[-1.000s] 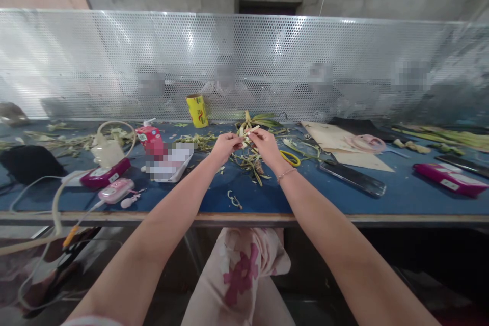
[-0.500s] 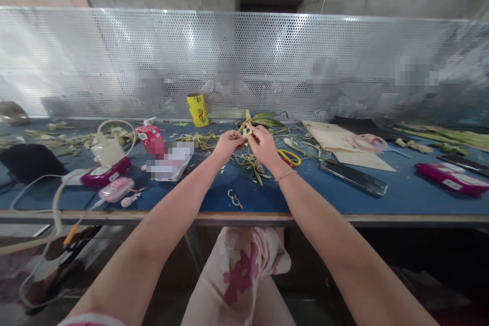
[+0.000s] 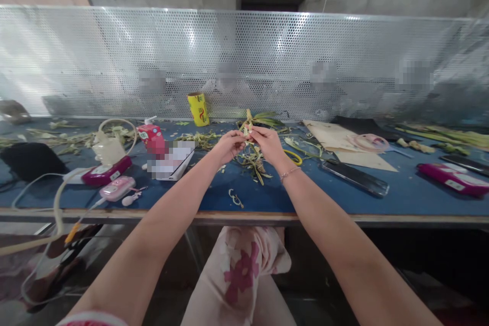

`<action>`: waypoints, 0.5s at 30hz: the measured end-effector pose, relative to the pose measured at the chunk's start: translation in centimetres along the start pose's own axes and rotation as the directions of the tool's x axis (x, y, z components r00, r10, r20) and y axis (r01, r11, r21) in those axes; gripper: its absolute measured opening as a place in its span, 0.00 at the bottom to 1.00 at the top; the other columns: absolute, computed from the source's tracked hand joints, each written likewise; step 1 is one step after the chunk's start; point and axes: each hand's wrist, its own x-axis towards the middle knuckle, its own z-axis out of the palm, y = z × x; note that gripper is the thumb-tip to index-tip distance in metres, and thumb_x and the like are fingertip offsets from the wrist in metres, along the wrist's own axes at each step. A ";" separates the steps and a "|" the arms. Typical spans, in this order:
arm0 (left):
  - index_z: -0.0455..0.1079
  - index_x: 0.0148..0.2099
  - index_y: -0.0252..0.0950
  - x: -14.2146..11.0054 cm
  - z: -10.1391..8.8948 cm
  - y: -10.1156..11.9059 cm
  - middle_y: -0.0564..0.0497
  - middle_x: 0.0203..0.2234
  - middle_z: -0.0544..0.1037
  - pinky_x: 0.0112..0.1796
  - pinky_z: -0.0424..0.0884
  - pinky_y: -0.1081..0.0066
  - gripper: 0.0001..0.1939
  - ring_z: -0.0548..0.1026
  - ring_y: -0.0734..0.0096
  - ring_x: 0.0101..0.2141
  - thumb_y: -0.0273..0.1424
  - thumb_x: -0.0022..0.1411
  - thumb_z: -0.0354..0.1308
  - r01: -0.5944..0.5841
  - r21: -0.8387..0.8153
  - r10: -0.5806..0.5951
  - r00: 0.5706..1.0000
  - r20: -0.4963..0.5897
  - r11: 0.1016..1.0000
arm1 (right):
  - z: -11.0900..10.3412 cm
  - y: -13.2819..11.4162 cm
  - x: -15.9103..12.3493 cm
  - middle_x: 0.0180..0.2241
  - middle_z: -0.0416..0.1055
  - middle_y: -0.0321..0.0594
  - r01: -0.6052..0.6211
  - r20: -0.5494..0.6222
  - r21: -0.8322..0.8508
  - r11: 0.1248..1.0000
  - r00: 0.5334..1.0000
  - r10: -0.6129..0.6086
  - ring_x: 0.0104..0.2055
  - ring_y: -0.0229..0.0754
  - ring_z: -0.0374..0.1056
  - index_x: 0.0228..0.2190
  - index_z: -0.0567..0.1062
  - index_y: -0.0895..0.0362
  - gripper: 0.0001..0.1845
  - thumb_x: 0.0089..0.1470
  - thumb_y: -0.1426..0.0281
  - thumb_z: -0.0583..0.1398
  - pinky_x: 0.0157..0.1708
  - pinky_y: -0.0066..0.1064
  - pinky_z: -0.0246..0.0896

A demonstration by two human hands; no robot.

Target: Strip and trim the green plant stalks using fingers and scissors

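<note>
Both hands meet over the blue table point(image 3: 275, 198). My left hand point(image 3: 230, 145) is closed, its thumb and fingers pinching a small pale-green plant piece point(image 3: 246, 132). From the other side, my right hand point(image 3: 267, 143) also pinches this piece between thumb and fingertips. Fingers partly cover it, so its exact kind is unclear. Below them lies a loose heap of stringy plant scraps point(image 3: 257, 167). Just beyond the fingertips are long green leaves point(image 3: 269, 118). A yellow loop handle point(image 3: 294, 157), apparently of scissors, shows beside my right wrist, partly hidden by it.
On the left are a phone point(image 3: 181, 155), a red carton point(image 3: 153, 137), a purple device point(image 3: 109, 170) and cables. A yellow cylinder point(image 3: 198, 109) stands near the perforated metal screen point(image 3: 260, 51). Rightward lie a dark phone point(image 3: 357, 178), brown paper point(image 3: 324, 135) and another purple device point(image 3: 453, 178).
My right hand has shifted slightly rightward and its fingers have changed position on the plant piece. More of the yellow handle is covered by my wrist. My left hand stays nearly in place.
</note>
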 end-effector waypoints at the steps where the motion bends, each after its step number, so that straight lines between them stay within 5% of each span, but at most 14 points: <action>1: 0.62 0.27 0.32 0.0 0.0 0.0 0.56 0.18 0.69 0.22 0.60 0.80 0.09 0.66 0.85 0.18 0.21 0.44 0.60 0.014 -0.002 -0.014 1.000 0.001 1.000 | 0.0 0.2 0.1 0.28 0.72 0.37 -0.007 -0.011 0.011 1.000 1.000 0.008 0.30 0.37 0.64 0.39 0.76 0.54 0.19 0.46 0.58 0.59 0.36 0.33 0.62; 9: 0.63 0.26 0.31 0.1 -0.2 -0.2 0.57 0.17 0.67 0.22 0.61 0.80 0.09 0.66 0.85 0.18 0.21 0.44 0.61 0.001 0.069 -0.003 1.000 0.025 0.998 | -0.6 -1.2 -0.1 0.27 0.67 0.34 0.020 0.031 -0.162 0.987 0.999 -0.015 0.22 0.30 0.55 0.30 0.78 0.55 0.13 0.46 0.60 0.60 0.24 0.27 0.53; 15: 0.63 0.28 0.32 0.2 -0.1 -0.6 0.57 0.17 0.68 0.22 0.60 0.78 0.12 0.66 0.84 0.18 0.23 0.41 0.63 -0.070 0.176 0.066 0.997 0.029 0.982 | -0.9 -1.6 -0.1 0.32 0.66 0.37 -0.099 0.051 -0.150 0.984 0.993 0.107 0.21 0.29 0.54 0.26 0.77 0.57 0.15 0.41 0.57 0.62 0.21 0.27 0.50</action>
